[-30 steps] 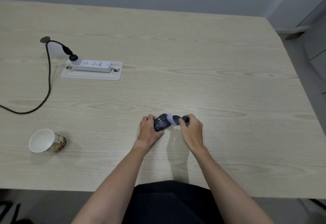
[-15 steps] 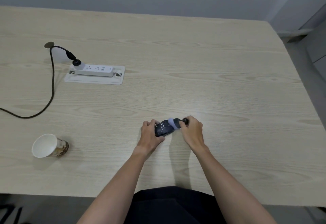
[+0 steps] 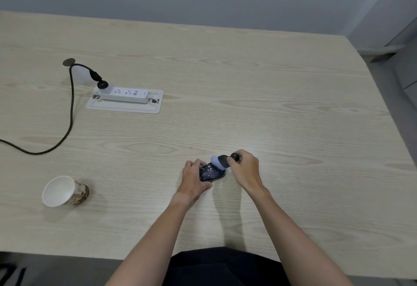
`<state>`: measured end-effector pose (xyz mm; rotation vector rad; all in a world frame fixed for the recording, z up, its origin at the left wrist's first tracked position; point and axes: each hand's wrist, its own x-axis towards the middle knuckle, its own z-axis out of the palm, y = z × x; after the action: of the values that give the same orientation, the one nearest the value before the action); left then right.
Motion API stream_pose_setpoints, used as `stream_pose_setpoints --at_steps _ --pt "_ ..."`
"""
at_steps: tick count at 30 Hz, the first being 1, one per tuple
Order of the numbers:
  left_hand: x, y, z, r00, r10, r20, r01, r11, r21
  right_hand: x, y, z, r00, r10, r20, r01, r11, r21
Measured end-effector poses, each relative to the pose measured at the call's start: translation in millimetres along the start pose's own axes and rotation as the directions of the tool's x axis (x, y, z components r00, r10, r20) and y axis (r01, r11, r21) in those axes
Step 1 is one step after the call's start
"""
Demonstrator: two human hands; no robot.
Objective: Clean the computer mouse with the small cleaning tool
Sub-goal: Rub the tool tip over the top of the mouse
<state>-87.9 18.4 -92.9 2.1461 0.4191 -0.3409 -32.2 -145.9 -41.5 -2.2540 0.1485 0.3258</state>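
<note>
A black computer mouse (image 3: 211,173) speckled with white bits lies on the light wooden table (image 3: 248,96), near its front edge. My left hand (image 3: 195,178) grips the mouse from its left side and holds it down. My right hand (image 3: 244,169) pinches a small cleaning brush (image 3: 220,161) with a dark handle and a pale bluish brush head. The brush head rests against the far right end of the mouse.
A paper cup (image 3: 64,191) lies on its side at the front left. A white power strip (image 3: 124,94) sits in a recessed tray at the left, with a black cable (image 3: 71,109) plugged in and trailing off the left edge. The table's right edge drops to the floor.
The camera has tilted, so the whole scene sits lower in the frame. The brush has shifted slightly along the top of the mouse; both hands keep their grip.
</note>
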Motion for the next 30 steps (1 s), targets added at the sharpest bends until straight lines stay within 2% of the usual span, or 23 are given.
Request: stream_pose_setpoints --at_steps 3,6,8,10,12,15,18,20,22,24,28,30 --pt "1 0 1 1.000 -0.008 -0.001 0.007 1.000 -0.011 1 3 1 1.000 0.017 0.002 -0.017 0.992 -0.122" --pt "2 0 1 1.000 -0.013 -0.001 0.013 1.000 -0.019 3 1 -1 0.999 0.028 -0.020 -0.029 0.998 -0.058" --pt "3 1 0 1.000 -0.020 -0.002 0.020 1.000 -0.015 5 -7 -1 0.999 0.015 0.031 -0.014 1.000 -0.011" --pt "3 2 -2 0.999 -0.033 -0.009 0.032 0.999 -0.009 6 -13 1 0.996 -0.025 0.088 0.031 0.997 -0.068" --pt "3 2 -2 0.999 -0.043 -0.015 0.043 0.999 -0.005 10 -13 4 0.997 -0.051 0.065 0.059 0.988 -0.143" --pt "2 2 -2 0.999 -0.049 -0.016 0.049 0.999 -0.018 14 -20 2 0.998 -0.070 0.006 0.070 0.990 -0.126" --pt "2 1 -3 0.998 -0.059 -0.011 0.059 0.998 -0.025 14 -28 0 0.992 -0.044 0.117 0.051 0.997 -0.062" --pt "1 0 -4 0.998 -0.068 -0.011 0.068 0.997 -0.030 11 -28 2 0.985 -0.033 0.171 0.052 0.993 -0.107" --pt "2 -4 -3 0.998 -0.062 -0.026 0.061 0.997 -0.047 9 -23 5 0.993 -0.054 0.107 0.070 0.986 -0.154" --pt "1 -6 -1 0.998 -0.057 -0.034 0.055 0.997 -0.058 6 -22 4 0.996 -0.077 0.033 0.081 0.988 -0.128" --pt "1 -10 1 0.998 -0.039 -0.056 0.037 0.999 -0.038 0 -23 5 0.979 -0.105 0.176 0.125 0.986 -0.107" --pt "1 -13 2 0.997 -0.033 -0.069 0.031 0.999 -0.036 -3 -18 8 0.985 -0.121 0.119 0.138 0.980 -0.143"
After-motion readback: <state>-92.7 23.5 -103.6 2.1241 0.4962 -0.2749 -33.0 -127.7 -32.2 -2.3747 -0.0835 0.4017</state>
